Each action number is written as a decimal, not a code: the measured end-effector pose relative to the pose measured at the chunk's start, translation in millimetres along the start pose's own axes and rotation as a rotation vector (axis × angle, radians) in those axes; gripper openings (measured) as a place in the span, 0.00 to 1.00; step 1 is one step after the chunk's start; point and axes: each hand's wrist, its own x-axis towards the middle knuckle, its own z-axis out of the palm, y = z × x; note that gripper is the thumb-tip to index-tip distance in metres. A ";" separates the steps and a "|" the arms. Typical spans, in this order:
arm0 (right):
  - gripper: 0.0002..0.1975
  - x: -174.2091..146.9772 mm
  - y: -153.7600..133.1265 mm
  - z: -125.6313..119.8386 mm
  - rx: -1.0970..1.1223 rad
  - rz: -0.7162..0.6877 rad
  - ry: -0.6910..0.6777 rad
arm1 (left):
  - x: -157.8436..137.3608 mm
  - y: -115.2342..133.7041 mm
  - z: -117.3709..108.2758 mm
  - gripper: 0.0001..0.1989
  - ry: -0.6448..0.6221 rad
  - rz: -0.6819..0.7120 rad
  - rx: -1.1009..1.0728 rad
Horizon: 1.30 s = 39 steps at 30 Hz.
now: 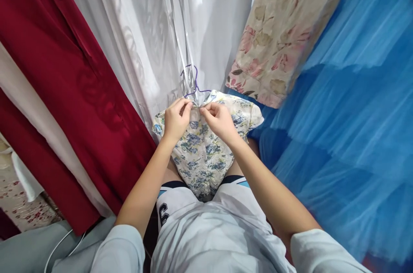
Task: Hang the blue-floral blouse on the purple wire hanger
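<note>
A short-sleeved floral shirt, white with blue flowers and touches of yellow, hangs on a purple hanger in front of my legs. At the left of its neckline, my left hand pinches the collar between thumb and fingers. My right hand is closed on the other side of the collar, close to the first. Between the two hands the neck opening shows, and the fingertips hide the exact bit of cloth they grip. The hanger's hook sticks up above the collar, beside white ribbons.
White drapes hang straight ahead. Dark red cloth hangs on the left. A pink-flowered cloth and layered blue tulle hang on the right. A white cable loops at the lower left.
</note>
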 end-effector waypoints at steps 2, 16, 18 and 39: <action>0.13 -4.9 2.0 6.3 -0.073 -0.009 0.003 | -5.9 -5.1 0.8 0.11 0.045 -0.044 -0.009; 0.14 -58.6 16.5 23.2 0.060 0.226 -0.133 | -30.8 -142.3 -40.1 0.06 0.685 -0.738 -0.410; 0.13 -67.2 20.1 29.0 0.116 0.260 -0.127 | -54.5 -151.1 -29.6 0.07 0.716 -0.917 -0.552; 0.11 -135.2 104.1 -84.5 0.202 0.621 0.219 | -126.4 72.7 64.4 0.13 0.042 -0.787 -1.101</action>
